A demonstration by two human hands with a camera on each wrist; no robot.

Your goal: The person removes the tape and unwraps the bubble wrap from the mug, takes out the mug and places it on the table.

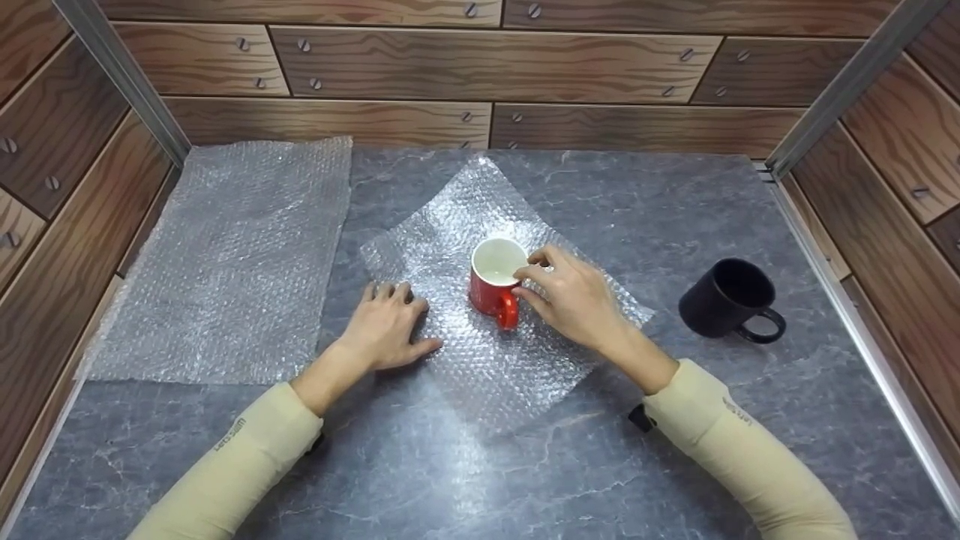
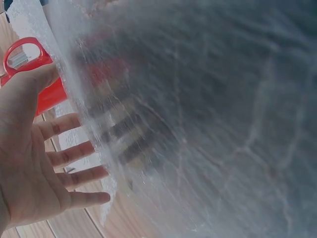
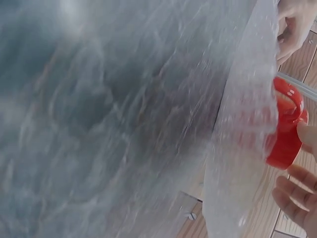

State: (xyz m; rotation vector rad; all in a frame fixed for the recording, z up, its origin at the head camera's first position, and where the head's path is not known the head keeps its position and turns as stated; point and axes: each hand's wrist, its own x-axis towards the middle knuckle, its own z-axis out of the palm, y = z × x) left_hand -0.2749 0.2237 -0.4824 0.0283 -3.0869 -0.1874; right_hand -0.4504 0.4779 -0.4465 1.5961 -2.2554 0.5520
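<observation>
A red mug (image 1: 487, 298) with a white inside stands upright on a small sheet of bubble wrap (image 1: 480, 390), its handle toward me. My right hand (image 1: 577, 296) is at the mug's right side, thumb and forefinger pinching it by the rim. In the right wrist view, the thumb and fingertips meet the red mug (image 3: 285, 148) beside its handle. My left hand (image 1: 382, 330) rests palm down at the left edge of that sheet, fingers spread. The left wrist view shows the straight fingers of the left hand (image 2: 39, 163) at the sheet's edge.
A black mug (image 1: 709, 307) stands at the right, handle toward the lower right. A larger sheet of bubble wrap (image 1: 232, 262) lies flat at the left of the grey marbled table (image 1: 525, 495). Wood-patterned panels (image 1: 495, 64) and metal posts (image 1: 124, 82) enclose the table.
</observation>
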